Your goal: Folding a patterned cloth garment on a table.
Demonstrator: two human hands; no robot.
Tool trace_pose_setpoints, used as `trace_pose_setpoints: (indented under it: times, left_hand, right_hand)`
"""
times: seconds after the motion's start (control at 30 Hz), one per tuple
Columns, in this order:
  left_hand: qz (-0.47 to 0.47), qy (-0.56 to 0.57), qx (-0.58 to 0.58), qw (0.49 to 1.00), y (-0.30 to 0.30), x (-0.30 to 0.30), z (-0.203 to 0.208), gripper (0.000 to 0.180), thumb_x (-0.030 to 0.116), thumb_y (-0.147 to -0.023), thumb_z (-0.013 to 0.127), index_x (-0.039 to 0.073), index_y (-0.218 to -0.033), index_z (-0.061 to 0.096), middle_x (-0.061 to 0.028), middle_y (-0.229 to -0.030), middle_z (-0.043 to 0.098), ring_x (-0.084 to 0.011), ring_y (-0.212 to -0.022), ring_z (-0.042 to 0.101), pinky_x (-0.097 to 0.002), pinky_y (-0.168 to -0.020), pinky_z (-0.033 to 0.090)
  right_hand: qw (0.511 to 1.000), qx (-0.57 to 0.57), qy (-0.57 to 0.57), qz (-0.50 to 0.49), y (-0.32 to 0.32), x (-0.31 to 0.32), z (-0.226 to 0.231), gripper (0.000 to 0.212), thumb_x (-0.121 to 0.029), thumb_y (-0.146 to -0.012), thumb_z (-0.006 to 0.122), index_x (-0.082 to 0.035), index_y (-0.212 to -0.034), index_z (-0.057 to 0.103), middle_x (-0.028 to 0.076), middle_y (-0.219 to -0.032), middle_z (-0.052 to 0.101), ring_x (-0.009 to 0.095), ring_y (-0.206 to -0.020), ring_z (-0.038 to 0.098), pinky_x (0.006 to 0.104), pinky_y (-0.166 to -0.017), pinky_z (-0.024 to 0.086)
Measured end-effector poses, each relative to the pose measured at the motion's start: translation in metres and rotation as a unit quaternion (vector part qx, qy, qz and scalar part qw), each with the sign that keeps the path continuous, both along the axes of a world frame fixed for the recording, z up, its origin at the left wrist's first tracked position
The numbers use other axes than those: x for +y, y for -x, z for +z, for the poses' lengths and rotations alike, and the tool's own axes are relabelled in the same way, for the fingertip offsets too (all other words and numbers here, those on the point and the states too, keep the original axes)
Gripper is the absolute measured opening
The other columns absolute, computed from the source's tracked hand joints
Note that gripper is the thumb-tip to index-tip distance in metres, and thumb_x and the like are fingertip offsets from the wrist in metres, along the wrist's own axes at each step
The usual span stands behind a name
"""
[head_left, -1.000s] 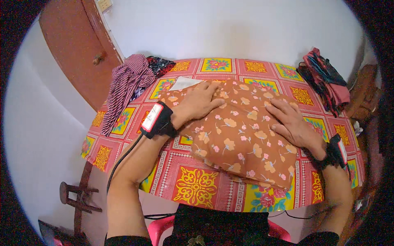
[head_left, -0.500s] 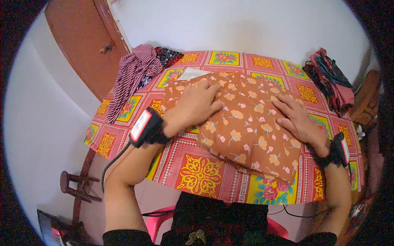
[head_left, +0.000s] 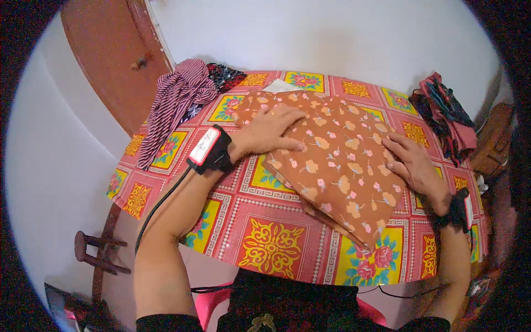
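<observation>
A folded brown cloth (head_left: 337, 160) printed with peach and pink flowers lies on the table, its layers showing along the lower left edge. My left hand (head_left: 271, 131) rests flat over its left side, fingers apart and thumb stretched across the fabric. At the cloth's right edge, my right hand (head_left: 415, 165) lies with its fingers spread, the fingertips touching the fabric. Neither hand grips anything. From under the far-left part of the cloth a white corner (head_left: 281, 86) sticks out; what it belongs to is hidden.
A patterned red and yellow cover (head_left: 271, 246) spreads over the table. Striped clothing (head_left: 185, 91) is heaped at the far left, and a pink and dark pile (head_left: 448, 119) at the far right. A white wall stands behind, a brown door (head_left: 108, 55) at left.
The brown cloth has turned slightly clockwise: its far-left corner has gone farther right and its near corner to the left. My right hand has moved slightly right.
</observation>
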State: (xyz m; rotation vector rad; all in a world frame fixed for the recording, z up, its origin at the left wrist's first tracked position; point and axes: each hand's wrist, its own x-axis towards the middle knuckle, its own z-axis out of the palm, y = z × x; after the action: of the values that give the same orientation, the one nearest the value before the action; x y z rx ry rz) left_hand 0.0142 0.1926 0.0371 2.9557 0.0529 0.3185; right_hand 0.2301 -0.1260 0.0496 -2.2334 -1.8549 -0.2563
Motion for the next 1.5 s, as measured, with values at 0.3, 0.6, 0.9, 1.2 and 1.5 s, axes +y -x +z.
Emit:
trace_pose_setpoints:
  times: [0.3,0.6,0.9,1.2,1.5]
  left_hand:
    - [0.163,-0.143,-0.185,0.958,0.006,0.054,-0.004,0.062,0.051,-0.076,0.068,0.011,-0.123,0.056,-0.0141,-0.125,0.054,-0.0315,-0.117,0.051,-0.0493,-0.098,0.037]
    - [0.219,0.036,-0.161,0.962,0.049,0.024,0.029,0.038,0.024,-0.083,0.062,0.006,-0.117,0.059,-0.0149,-0.103,0.064,-0.0287,-0.092,0.062,-0.0386,-0.082,0.049]
    - [0.177,0.544,-0.077,0.816,0.134,-0.116,0.038,0.038,0.016,-0.091,0.058,0.004,-0.126,0.05,-0.006,-0.098,0.063,-0.0126,-0.089,0.059,-0.0248,-0.079,0.047]
    - [0.07,0.797,-0.071,0.595,0.162,-0.168,0.017,0.054,0.013,-0.093,0.055,0.005,-0.14,0.029,-0.0109,-0.123,0.049,-0.0204,-0.114,0.052,-0.0342,-0.091,0.049]
    - [0.074,0.763,-0.088,0.636,0.142,-0.137,0.014,0.059,0.02,-0.091,0.06,0.007,-0.14,0.029,-0.0072,-0.117,0.053,-0.0187,-0.106,0.058,-0.0336,-0.088,0.053]
  right_hand:
    - [0.994,-0.104,0.019,0.019,0.049,0.005,0.022,0.052,-0.043,-0.081,0.062,-0.007,-0.118,0.056,0.015,-0.114,0.057,0.034,-0.105,0.055,0.0475,-0.09,0.041]
    - [0.992,-0.041,-0.11,-0.048,0.011,-0.004,0.02,0.031,-0.029,-0.081,0.064,-0.003,-0.098,0.061,0.018,-0.097,0.06,0.036,-0.088,0.058,0.0414,-0.074,0.047]
    - [0.97,0.221,-0.063,-0.082,-0.009,-0.004,0.019,0.024,-0.018,-0.08,0.063,0.0,-0.096,0.062,0.009,-0.079,0.065,0.017,-0.073,0.061,0.0325,-0.064,0.049]
    - [0.917,0.39,-0.028,-0.081,-0.019,-0.003,0.007,0.01,-0.006,-0.077,0.064,-0.003,-0.082,0.056,-0.002,-0.073,0.056,0.007,-0.065,0.051,0.0238,-0.057,0.042]
    - [0.891,0.443,-0.064,-0.082,0.005,-0.003,0.011,0.008,-0.005,-0.074,0.065,-0.006,-0.078,0.058,-0.001,-0.068,0.056,0.009,-0.056,0.05,0.0244,-0.048,0.037]
